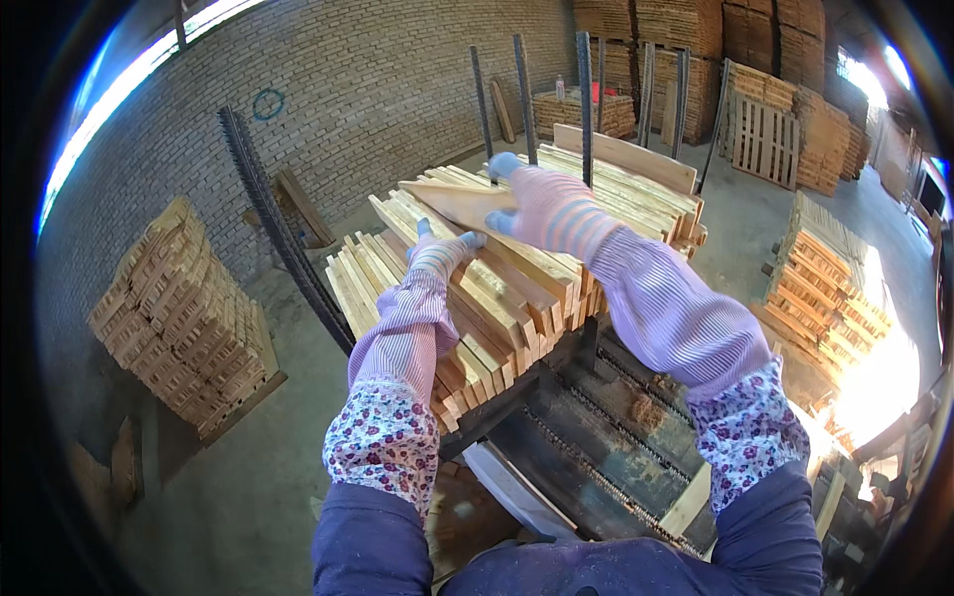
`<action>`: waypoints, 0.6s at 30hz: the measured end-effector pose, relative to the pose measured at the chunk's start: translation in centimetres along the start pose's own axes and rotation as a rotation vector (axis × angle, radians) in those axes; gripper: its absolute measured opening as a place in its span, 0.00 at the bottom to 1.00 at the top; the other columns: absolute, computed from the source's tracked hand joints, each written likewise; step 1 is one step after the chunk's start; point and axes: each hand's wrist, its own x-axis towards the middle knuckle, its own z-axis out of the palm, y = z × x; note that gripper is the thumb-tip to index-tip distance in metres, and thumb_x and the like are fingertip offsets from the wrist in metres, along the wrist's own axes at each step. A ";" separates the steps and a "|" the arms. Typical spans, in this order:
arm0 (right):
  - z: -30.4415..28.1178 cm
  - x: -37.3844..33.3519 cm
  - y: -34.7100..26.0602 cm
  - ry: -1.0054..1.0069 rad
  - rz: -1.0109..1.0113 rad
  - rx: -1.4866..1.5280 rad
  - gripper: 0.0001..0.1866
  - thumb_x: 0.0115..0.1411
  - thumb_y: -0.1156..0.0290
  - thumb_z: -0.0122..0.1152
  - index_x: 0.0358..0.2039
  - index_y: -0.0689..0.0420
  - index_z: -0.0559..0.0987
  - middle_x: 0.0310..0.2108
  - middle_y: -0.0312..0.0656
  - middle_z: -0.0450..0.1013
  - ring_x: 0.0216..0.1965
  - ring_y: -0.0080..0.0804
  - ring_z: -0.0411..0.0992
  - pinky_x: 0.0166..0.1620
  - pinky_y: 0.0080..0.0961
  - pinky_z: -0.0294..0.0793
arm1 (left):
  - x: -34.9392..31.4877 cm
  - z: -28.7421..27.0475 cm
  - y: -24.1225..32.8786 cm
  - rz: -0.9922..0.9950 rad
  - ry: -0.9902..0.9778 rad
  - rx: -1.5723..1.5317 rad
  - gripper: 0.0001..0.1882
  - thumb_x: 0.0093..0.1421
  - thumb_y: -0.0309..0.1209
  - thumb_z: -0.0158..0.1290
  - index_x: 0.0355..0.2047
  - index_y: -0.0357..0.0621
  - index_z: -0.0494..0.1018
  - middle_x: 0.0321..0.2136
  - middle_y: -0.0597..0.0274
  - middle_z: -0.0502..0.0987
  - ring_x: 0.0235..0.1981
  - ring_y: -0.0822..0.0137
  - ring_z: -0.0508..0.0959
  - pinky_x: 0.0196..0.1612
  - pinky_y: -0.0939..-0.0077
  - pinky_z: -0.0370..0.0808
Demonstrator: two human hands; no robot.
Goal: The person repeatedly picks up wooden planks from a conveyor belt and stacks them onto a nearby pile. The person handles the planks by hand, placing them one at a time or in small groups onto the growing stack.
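Pale wooden slats (497, 308) lie side by side in a stack in front of me. My left hand (440, 255), in a striped glove with bluish fingertips, rests on top of them, its thumb and fingers spread. Farther right, my right hand (556, 207), gloved alike, has its thumb and fingers around a wider wooden board (459, 205). This board lies askew over the far part of the stack. Some of the right fingers are hidden behind the hand.
Dark upright posts (524, 99) stand behind the stack; a black toothed post (283, 233) leans at its left. Below it are chain rails (596, 452) with sawdust. Slat stacks stand left (184, 318) and right (830, 298), before a brick wall (378, 89).
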 end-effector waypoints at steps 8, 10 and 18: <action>-10.6 0.7 -1.2 0.301 -0.148 -0.219 0.12 0.65 0.62 0.61 0.40 0.55 0.87 0.38 0.47 0.84 0.38 0.44 0.83 0.46 0.37 0.83 | -3.3 2.4 5.9 -0.043 0.041 0.245 0.76 0.39 0.49 0.76 0.80 0.57 0.35 0.71 0.31 0.56 0.70 0.42 0.65 0.71 0.55 0.66; -13.4 -1.9 0.4 0.579 -0.356 -0.163 0.11 0.64 0.65 0.62 0.41 0.53 0.87 0.36 0.44 0.84 0.36 0.36 0.82 0.43 0.33 0.83 | -2.6 0.7 4.8 -0.059 0.056 0.268 0.78 0.37 0.48 0.76 0.80 0.58 0.33 0.70 0.30 0.56 0.69 0.42 0.66 0.71 0.56 0.66; -20.9 -33.0 10.7 0.319 0.445 0.078 0.43 0.57 0.59 0.74 0.70 0.56 0.68 0.44 0.42 0.79 0.47 0.29 0.78 0.53 0.31 0.77 | -0.2 2.6 3.0 0.148 0.044 0.413 0.71 0.45 0.62 0.72 0.79 0.48 0.43 0.73 0.30 0.52 0.74 0.41 0.58 0.73 0.56 0.61</action>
